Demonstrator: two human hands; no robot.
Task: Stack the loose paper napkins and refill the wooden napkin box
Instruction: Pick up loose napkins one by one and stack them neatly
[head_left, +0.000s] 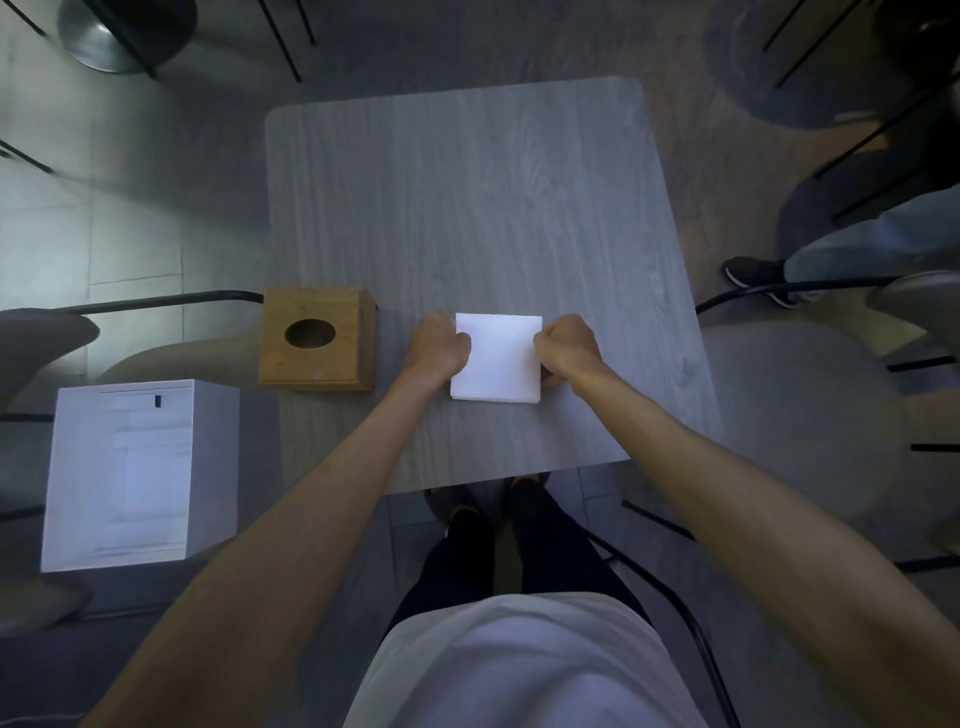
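Napkins lie in one squared white stack on the grey table, near its front edge and in front of us. Our left hand presses the stack's left side and our right hand its right side, both curled into loose fists and clamped on the pile from opposite sides. We see no stray napkins elsewhere on the table, so we judge the stacking part done or nearly so, with the edges already even.

What is left is the refill. The wooden box sits at the table's left edge, just beside our left hand but not touching it, its oval slot facing up and dark. We cannot tell whether anything is inside. The box looks closed on top, so we expect it must be opened or lifted off its base before the stack can go in; how it opens is not visible.

Off the table to the left stands a white carton holding more white packs. Chairs ring the table, and another person's leg and shoe show at right. Nothing lies between the stack and the box.
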